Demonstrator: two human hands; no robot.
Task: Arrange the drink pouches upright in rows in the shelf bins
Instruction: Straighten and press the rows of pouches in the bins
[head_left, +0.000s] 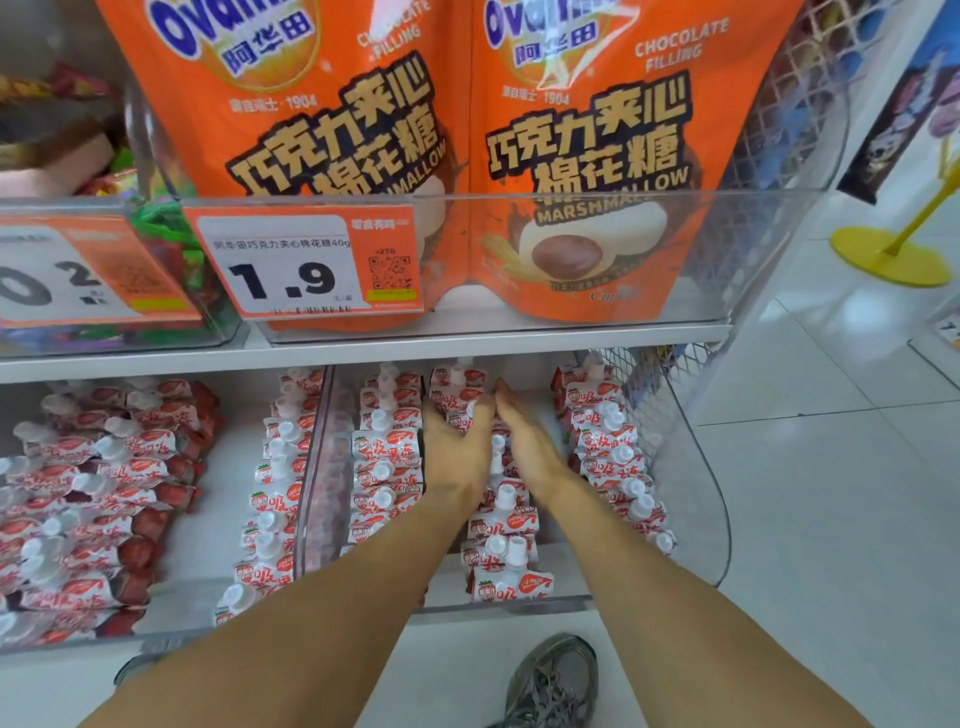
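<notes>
Red-and-white drink pouches with white caps stand in three rows inside a clear bin (696, 519) on the lower shelf. My left hand (454, 447) and my right hand (524, 441) reach deep into the bin, one on each side of the middle row of pouches (506, 519). Both hands lie with straight fingers flat against that row, fingertips nearly meeting near the back. The left row (387, 467) and the right row (618, 462) stand upright. In the bin to the left (208, 597), one row (275, 483) stands upright and a heap of pouches (88, 499) lies tilted.
An upper shelf (363, 353) overhangs the bins, holding a clear bin of large orange marshmallow bags (587, 156) with a price tag (306, 265). A wire mesh panel (660, 374) closes the shelf's right end. My grey shoe (556, 680) stands on the white tiled floor.
</notes>
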